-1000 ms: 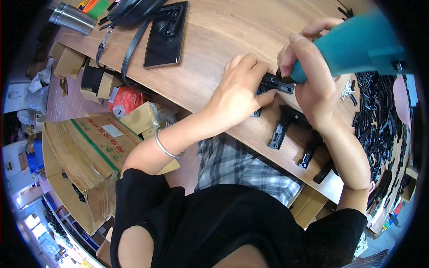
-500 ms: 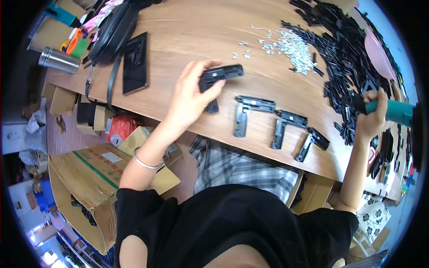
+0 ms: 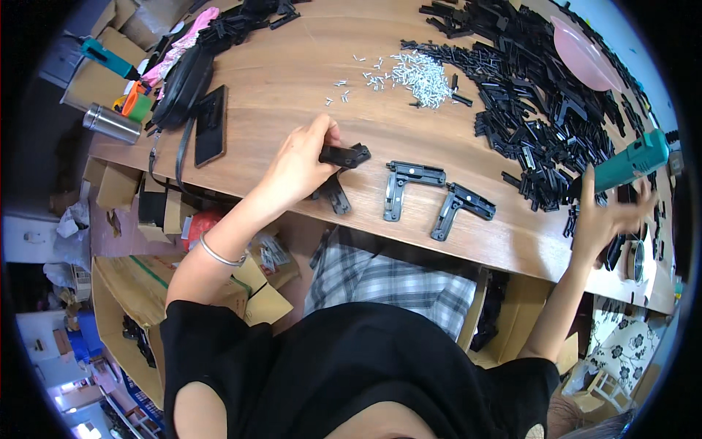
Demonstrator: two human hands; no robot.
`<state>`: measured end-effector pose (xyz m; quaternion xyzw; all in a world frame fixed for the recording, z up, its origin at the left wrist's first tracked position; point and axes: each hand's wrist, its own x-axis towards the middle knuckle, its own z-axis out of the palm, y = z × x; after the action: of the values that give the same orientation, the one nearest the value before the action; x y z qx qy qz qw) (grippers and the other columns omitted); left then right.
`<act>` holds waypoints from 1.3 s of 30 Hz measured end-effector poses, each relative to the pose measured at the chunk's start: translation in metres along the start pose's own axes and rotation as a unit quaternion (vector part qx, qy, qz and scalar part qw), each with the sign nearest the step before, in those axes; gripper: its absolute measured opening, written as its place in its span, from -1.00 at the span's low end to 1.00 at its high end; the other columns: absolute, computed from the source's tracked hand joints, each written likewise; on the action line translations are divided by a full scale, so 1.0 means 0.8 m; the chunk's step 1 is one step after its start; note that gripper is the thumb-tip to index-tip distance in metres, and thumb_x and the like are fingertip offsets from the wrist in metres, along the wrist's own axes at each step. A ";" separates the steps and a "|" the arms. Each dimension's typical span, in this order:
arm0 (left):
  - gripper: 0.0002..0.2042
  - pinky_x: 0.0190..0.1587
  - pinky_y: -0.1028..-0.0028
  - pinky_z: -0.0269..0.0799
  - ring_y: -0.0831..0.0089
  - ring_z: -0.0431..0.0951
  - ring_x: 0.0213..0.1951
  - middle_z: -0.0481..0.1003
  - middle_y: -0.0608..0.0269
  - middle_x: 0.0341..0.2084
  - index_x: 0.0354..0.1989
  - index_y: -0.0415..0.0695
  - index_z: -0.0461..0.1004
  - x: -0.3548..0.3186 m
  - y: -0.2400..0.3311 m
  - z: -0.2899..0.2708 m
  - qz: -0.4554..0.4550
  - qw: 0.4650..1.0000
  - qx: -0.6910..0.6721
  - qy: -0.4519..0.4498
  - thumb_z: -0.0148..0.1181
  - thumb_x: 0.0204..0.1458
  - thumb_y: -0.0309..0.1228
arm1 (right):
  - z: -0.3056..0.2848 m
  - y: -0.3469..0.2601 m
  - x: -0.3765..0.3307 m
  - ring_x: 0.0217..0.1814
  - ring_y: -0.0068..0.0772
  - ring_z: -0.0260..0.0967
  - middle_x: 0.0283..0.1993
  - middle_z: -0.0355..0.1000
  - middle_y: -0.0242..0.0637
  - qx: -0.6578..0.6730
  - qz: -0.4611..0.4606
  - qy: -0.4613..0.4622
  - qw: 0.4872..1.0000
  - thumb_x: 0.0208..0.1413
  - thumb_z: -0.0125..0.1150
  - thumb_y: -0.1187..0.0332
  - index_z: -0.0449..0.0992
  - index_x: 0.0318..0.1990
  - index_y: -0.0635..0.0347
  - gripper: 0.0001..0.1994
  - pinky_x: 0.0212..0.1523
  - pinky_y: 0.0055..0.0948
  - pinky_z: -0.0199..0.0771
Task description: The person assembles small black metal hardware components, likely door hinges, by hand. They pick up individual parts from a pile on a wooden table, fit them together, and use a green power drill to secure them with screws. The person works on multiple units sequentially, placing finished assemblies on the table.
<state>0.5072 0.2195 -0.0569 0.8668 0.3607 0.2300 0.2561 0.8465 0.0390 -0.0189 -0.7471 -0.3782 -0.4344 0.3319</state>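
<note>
Near the front edge of the wooden tabletop (image 3: 292,80), the left hand (image 3: 300,164) is curled around a black L-shaped bracket (image 3: 342,156), thumb and fingers closed on its short arm so that the piece sits just above the wood. That bracket is matte black with a flat blocky end sticking out of the grip; a second leg lies under the hand on the tabletop, pointing toward the edge. The right hand (image 3: 607,219) is well apart from the bracket, out beyond the tabletop's right edge, its fingers spread wide and blurred; it touches nothing that can be made out. Just above that hand lies a teal power screwdriver (image 3: 625,164).

To the right of the held bracket, two more black L-shaped brackets (image 3: 406,183) lie flat side by side on the wood, apart from each other. Farther from the bracket, toward the back right, spreads a big heap of black plastic parts (image 3: 526,95), with a pink bowl (image 3: 581,55) beyond it. Behind the bracket a small scatter of silver screws (image 3: 417,73) lies on the wood. Well to the bracket's left are a black flat panel (image 3: 210,124), a black bag (image 3: 183,84) and a steel bottle (image 3: 110,123).
</note>
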 end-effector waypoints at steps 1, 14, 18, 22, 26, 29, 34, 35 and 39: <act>-0.66 -0.16 0.35 0.36 0.16 0.45 -0.36 0.46 0.15 -0.42 -0.28 -0.19 0.31 0.001 0.003 0.003 -0.028 0.999 -0.028 0.005 0.28 -0.28 -0.53 | -0.005 0.001 -0.012 0.20 -0.08 -0.01 0.20 -0.04 0.07 0.091 -0.051 0.015 0.994 -0.17 0.35 0.32 -0.16 0.22 0.31 -0.12 0.04 -0.25 0.18; -0.58 -0.11 0.27 0.34 0.05 0.42 -0.21 0.40 -0.10 -0.30 -0.19 -0.31 0.30 -0.008 0.001 0.006 -0.091 0.989 0.110 -0.032 0.29 -0.25 -0.42 | 0.007 -0.133 -0.028 -0.03 -0.04 0.15 -0.11 0.15 -0.03 0.401 -0.292 -0.522 0.694 -0.28 0.04 0.64 0.19 0.10 0.34 -0.39 -0.01 -0.29 0.22; -0.61 -0.21 0.45 0.39 0.50 0.42 -0.32 0.46 0.17 -0.41 -0.16 -0.31 0.35 -0.002 0.025 0.024 -0.167 0.928 -0.330 -0.053 0.24 -0.12 -0.33 | 0.044 -0.155 -0.038 0.04 0.03 0.08 -0.03 0.10 0.06 0.385 -0.398 -0.486 0.677 -0.23 0.10 0.57 0.14 0.13 0.33 -0.37 0.03 -0.28 0.20; -0.39 -0.18 0.43 0.39 0.29 0.48 -0.24 0.48 -0.02 -0.33 -0.16 -0.36 0.36 0.004 0.044 0.040 -0.072 0.987 -0.099 -0.107 0.37 -0.29 -0.13 | 0.058 -0.174 -0.056 -0.04 0.15 0.21 -0.11 0.22 0.10 0.326 -0.313 -0.566 0.689 -0.23 0.14 0.57 0.23 0.03 0.33 -0.46 -0.02 -0.21 0.26; -0.25 -0.21 0.40 0.42 0.25 0.47 -0.23 0.44 -0.05 -0.31 -0.18 -0.32 0.26 -0.002 0.058 0.040 -0.089 0.970 -0.214 -0.070 0.51 -0.55 -0.15 | 0.049 -0.187 -0.051 -0.14 0.15 0.32 -0.20 0.30 0.04 0.297 -0.293 -0.539 0.731 -0.32 0.21 0.58 0.28 0.00 0.34 -0.44 -0.18 -0.12 0.34; -0.31 -0.34 0.42 0.47 0.40 0.49 -0.34 0.42 0.13 -0.35 -0.05 -0.22 0.17 -0.042 0.073 0.000 -0.178 0.842 -0.504 -0.076 0.45 -0.41 -0.45 | -0.005 -0.232 -0.029 -0.24 -0.04 0.39 -0.26 0.38 -0.04 0.393 -0.274 -0.478 0.736 -0.40 0.22 0.68 0.30 0.04 0.20 -0.35 -0.27 -0.24 0.40; -0.74 -0.34 0.54 0.46 0.50 0.52 -0.38 0.53 0.21 -0.42 -0.31 -0.20 0.50 -0.123 0.028 -0.049 -0.320 0.746 -0.577 -0.086 0.31 -0.25 -0.46 | -0.062 -0.288 -0.017 -0.08 -0.20 0.35 -0.01 0.28 -0.10 0.562 -0.284 -0.471 0.618 -0.32 0.30 0.60 0.21 0.16 0.10 -0.26 -0.21 -0.39 0.46; -0.72 -0.30 0.52 0.46 0.48 0.53 -0.38 0.53 0.18 -0.37 -0.28 -0.25 0.49 -0.149 0.021 -0.072 -0.303 0.741 -0.598 -0.052 0.30 -0.23 -0.48 | -0.071 -0.289 -0.010 -0.05 -0.27 0.32 0.09 0.17 -0.15 0.586 -0.236 -0.516 0.578 -0.25 0.31 0.55 0.18 0.18 0.13 -0.28 -0.19 -0.44 0.46; -0.62 -0.31 0.53 0.44 0.51 0.52 -0.35 0.52 0.17 -0.34 -0.18 -0.21 0.43 -0.267 0.031 -0.205 -0.307 0.806 -0.396 0.315 0.30 -0.23 -0.38 | -0.056 -0.281 -0.012 -0.08 -0.34 0.33 0.07 0.18 -0.19 0.592 -0.235 -0.492 0.593 -0.19 0.27 0.54 0.29 0.11 0.13 -0.41 -0.19 -0.45 0.45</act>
<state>0.2889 0.0916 0.0374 0.4145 0.5463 0.5225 0.5067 0.6338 0.1104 0.0281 -0.3714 -0.8206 0.2558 0.3510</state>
